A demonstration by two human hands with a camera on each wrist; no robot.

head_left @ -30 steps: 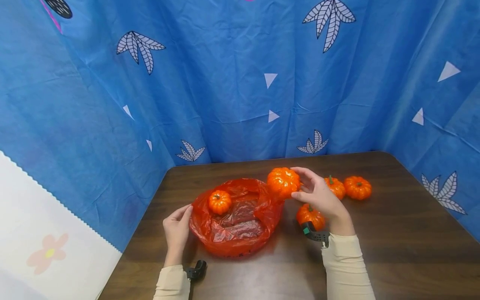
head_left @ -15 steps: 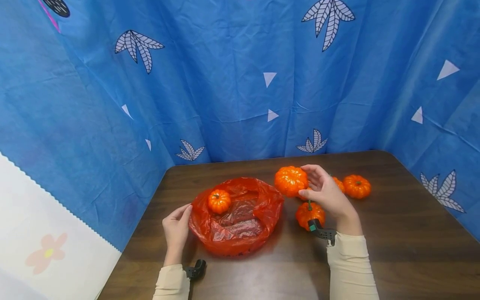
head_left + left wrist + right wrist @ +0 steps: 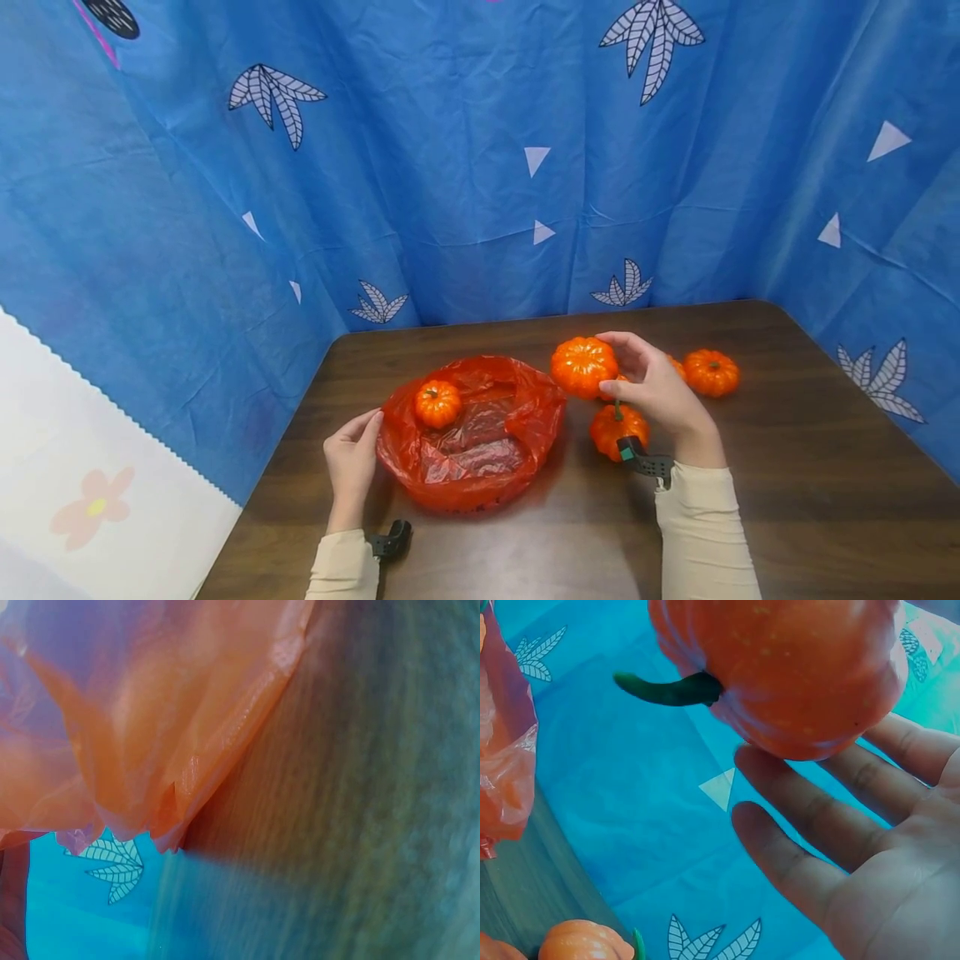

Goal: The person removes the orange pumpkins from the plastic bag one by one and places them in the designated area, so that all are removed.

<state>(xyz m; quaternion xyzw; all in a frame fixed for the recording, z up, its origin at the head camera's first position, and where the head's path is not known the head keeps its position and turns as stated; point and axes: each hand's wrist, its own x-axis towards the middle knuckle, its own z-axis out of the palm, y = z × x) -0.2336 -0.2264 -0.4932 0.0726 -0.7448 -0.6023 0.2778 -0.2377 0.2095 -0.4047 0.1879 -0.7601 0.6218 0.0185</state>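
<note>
A red plastic bag (image 3: 480,492) stands spread wide on the table, with a small orange pumpkin (image 3: 438,404) inside at its left. My left hand (image 3: 351,458) pinches the bag's left rim between thumb and fingers. In the left wrist view the bag's translucent side (image 3: 172,712) fills the upper left. Just past the bag's right rim, my right hand (image 3: 660,387) holds another pumpkin (image 3: 584,367) above the table. The right wrist view shows the held pumpkin (image 3: 802,667) with its green stem to the left and fingers under it.
On the brown table (image 3: 810,467), a pumpkin (image 3: 618,429) sits below my right hand. Another pumpkin (image 3: 711,372) lies to the right, with others partly hidden behind the hand. A blue patterned curtain (image 3: 465,167) hangs behind and along the sides.
My right hand has moved a little to the right with its pumpkin, away from over the bag's rim. The left hand and the bag have stayed in place.
</note>
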